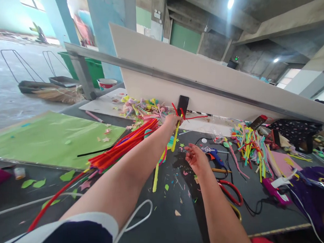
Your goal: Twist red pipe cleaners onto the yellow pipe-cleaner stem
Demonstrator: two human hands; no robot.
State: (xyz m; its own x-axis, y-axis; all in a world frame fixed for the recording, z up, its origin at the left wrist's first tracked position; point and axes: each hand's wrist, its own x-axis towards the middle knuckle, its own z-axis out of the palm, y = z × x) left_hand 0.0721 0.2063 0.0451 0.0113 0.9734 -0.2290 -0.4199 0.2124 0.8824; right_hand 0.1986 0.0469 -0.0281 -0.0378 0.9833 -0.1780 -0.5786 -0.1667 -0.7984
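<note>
One loosely curled right hand [196, 159], one pinching left hand [173, 122].
The nearer appears empty; the farther grips red fuzzy stems [196, 117] before a phone [183, 102]. Probably a shaping step; the next move likely calls for steady fingertip control.

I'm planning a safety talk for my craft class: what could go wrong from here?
The left hand, holding red fuzzy stems, is close to the upright phone and might knock it over. The right hand, open, is near the blue glue gun; if that is hot, which I can't tell, a brush could burn. The white cable loops beside the left arm and might snag it.
</note>
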